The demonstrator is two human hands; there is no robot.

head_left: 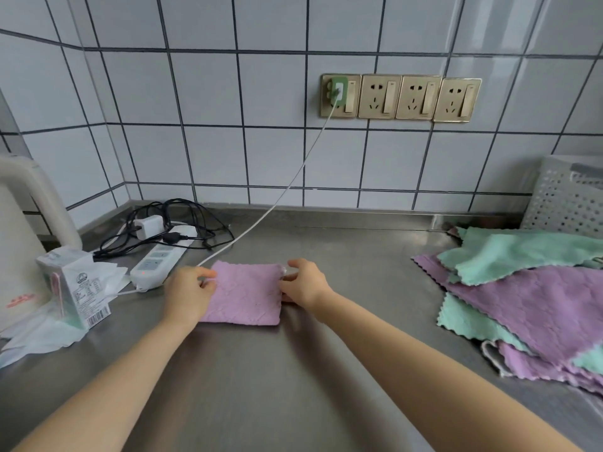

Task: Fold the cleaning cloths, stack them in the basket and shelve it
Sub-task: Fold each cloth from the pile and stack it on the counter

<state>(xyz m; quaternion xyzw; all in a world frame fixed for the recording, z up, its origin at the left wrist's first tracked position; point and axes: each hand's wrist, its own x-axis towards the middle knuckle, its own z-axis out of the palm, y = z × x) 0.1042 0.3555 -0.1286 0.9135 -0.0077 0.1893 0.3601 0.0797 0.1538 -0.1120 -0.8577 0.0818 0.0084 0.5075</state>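
Note:
A purple cleaning cloth, folded into a small rectangle, lies flat on the steel counter. My left hand pinches its left edge near the far corner. My right hand pinches its right edge, fingers curled over the far right corner. A loose pile of unfolded purple and green cloths lies at the right. A grey perforated basket stands behind that pile against the wall.
A white power strip with black cables and a white cord up to the wall sockets sits left of the cloth. A small carton, plastic wrap and a cream kettle crowd the left edge.

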